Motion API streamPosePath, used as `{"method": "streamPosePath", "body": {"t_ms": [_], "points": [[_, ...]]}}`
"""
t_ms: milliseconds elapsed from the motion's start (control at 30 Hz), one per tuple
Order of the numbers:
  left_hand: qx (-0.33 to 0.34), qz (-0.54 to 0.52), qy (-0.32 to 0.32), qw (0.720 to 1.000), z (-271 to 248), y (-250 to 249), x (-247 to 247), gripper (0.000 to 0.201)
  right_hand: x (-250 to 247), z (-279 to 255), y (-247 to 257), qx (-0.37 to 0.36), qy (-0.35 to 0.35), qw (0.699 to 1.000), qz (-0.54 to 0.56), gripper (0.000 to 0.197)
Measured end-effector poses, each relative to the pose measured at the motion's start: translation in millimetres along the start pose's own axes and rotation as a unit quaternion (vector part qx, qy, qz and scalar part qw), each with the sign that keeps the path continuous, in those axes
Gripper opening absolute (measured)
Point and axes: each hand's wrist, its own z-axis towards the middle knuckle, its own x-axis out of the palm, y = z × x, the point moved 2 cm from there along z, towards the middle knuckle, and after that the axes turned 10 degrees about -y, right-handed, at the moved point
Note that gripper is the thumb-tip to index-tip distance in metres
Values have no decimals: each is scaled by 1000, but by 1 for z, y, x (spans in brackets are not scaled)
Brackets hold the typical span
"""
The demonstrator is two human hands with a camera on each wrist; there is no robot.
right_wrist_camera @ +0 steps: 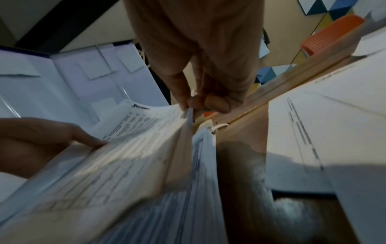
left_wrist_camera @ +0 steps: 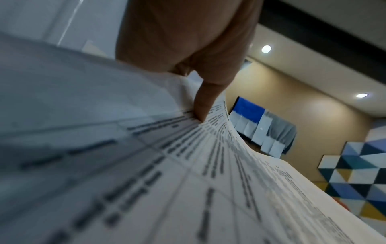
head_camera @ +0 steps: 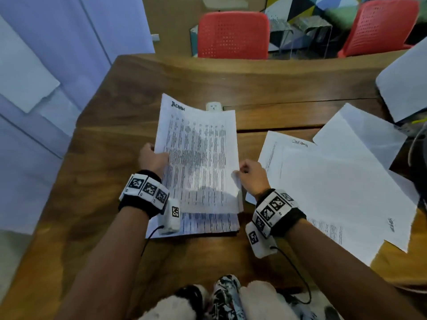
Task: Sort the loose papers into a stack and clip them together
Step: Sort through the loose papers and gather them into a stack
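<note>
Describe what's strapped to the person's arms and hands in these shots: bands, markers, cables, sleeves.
Both forearms are bare, no sleeves or gloves. The left wrist band and the right wrist band are black, each faced with white square tiles printed with black fiducial codes. Under each hangs a white camera block bearing one more code: left, right. A thin black cable runs from the right block; another leaves the left.

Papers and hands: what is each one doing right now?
left hand: grips the held sheets' left edge.
right hand: pinches their right edge.
held sheets: lifted, bowed.
stack: flat on the table.
loose papers: spread flat, overlapping.
</note>
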Motion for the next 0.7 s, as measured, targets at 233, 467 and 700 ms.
{"method": "streamPosePath", "body": {"t_ms": [233,467,700], "points": [[-33,122,-5,992,1,58,6,33,30,-14,-16,57,98,992,-58,31],[-69,245,28,967,-16,70,19,61,36,-20,-18,15,181,973,-144,28],[-22,297,-1,955,-29,29,41,77,-38,-1,-42,13,116,983,-144,54]]}}
